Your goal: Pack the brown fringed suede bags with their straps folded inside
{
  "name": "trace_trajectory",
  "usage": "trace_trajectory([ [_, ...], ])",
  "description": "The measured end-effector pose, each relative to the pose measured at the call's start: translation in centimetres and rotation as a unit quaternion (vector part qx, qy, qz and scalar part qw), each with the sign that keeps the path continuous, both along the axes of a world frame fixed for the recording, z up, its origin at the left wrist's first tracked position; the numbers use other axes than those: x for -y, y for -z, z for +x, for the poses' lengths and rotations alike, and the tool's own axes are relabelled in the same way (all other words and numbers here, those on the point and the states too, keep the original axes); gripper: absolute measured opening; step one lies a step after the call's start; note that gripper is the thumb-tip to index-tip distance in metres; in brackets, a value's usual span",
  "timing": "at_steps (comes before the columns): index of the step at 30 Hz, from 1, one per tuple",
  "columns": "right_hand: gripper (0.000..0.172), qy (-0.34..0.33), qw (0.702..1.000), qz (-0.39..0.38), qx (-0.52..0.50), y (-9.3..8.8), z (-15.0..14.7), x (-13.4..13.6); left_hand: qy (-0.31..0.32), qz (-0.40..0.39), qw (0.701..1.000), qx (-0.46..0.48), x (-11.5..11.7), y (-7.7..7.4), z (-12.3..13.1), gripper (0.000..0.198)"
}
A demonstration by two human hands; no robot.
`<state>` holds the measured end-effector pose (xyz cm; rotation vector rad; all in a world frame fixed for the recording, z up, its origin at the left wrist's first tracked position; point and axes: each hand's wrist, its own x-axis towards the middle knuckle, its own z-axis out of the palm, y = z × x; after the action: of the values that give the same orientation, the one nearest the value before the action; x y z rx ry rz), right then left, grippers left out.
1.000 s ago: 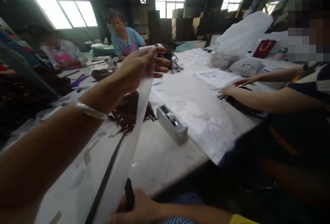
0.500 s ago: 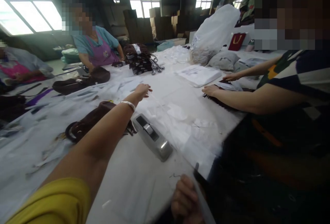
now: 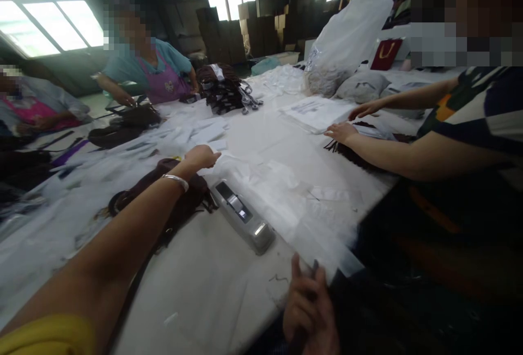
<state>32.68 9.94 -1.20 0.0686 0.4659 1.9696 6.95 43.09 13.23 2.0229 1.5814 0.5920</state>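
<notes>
My left hand (image 3: 203,156) reaches out over the white table (image 3: 212,284), a silver bangle on its wrist. Its fingers are curled on the edge of a clear plastic bag (image 3: 261,172) lying flat on the table. My right hand (image 3: 310,306) is at the table's near edge, closed around a slim dark piece (image 3: 315,267) that sticks up between thumb and fingers. A grey tape dispenser (image 3: 244,217) lies between my hands. A brown fringed bag (image 3: 182,202) lies under my left forearm.
A co-worker on the right rests both hands (image 3: 342,132) on dark fringed goods beside a stack of clear bags (image 3: 316,112). Behind are a bulging white sack (image 3: 347,44) and a pile of dark straps (image 3: 223,93). Two more people sit at the far left.
My left hand dropped from holding a plastic sleeve in the air, reached across the table, then drew back a little with fingers curled on the plastic. My right hand shifted right along the edge.
</notes>
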Motion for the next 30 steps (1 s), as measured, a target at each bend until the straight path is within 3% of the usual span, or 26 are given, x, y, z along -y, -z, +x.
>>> trace_trajectory([
  [3, 0.048, -0.074, 0.992, 0.041, 0.089, -1.0, -1.3, 0.4, 0.034, 0.009, 0.999, -0.021, 3.2, -1.1, 2.9, 0.021],
  [6, 0.071, -0.159, 0.951, 0.12, 0.239, -2.7, -2.7, 0.8, 0.139, 0.035, 0.99, -0.009, 7.9, -1.7, 5.9, 0.024],
  [9, 0.093, -0.21, 0.874, 0.22, 0.379, -4.2, -4.0, 0.9, 0.197, 0.051, 0.979, 0.007, 13.3, -2.3, 6.2, 0.028],
  [12, 0.092, -0.229, 0.772, 0.299, 0.512, -5.5, -5.4, 0.6, 0.186, 0.068, 0.977, 0.083, 19.4, -3.1, 3.7, 0.027],
  [15, 0.084, -0.261, 0.619, 0.418, 0.611, -7.0, -7.7, -0.5, 0.104, 0.099, 0.975, 0.17, 25.8, -3.2, -0.8, 0.028],
  [17, 0.077, -0.3, 0.515, 0.521, 0.61, -8.4, -9.9, -1.4, -0.016, 0.101, 0.976, 0.193, 30.2, -2.4, -4.7, 0.027],
  [19, 0.069, -0.336, 0.448, 0.603, 0.568, -9.9, -12.8, -1.9, -0.168, 0.081, 0.963, 0.194, 34.7, -0.7, -9.5, 0.029],
  [21, 0.059, -0.368, 0.437, 0.643, 0.51, -11.2, -16.4, -2.0, -0.34, 0.058, 0.919, 0.189, 38.9, 1.6, -14.7, 0.034],
  [22, 0.054, -0.381, 0.448, 0.646, 0.486, -11.5, -18.4, -1.9, -0.429, 0.05, 0.887, 0.164, 40.9, 2.7, -17.4, 0.036],
  [24, 0.044, -0.388, 0.487, 0.632, 0.462, -11.5, -23.0, -1.7, -0.524, 0.061, 0.839, 0.136, 44.3, 4.8, -22.1, 0.038],
  [27, 0.027, -0.319, 0.538, 0.593, 0.508, -10.2, -29.9, -1.6, -0.6, 0.045, 0.792, 0.104, 47.4, 7.2, -26.5, 0.04],
  [30, 0.031, -0.282, 0.591, 0.539, 0.529, -8.2, -35.1, -1.6, -0.611, -0.014, 0.784, 0.109, 47.8, 9.2, -27.7, 0.049],
])
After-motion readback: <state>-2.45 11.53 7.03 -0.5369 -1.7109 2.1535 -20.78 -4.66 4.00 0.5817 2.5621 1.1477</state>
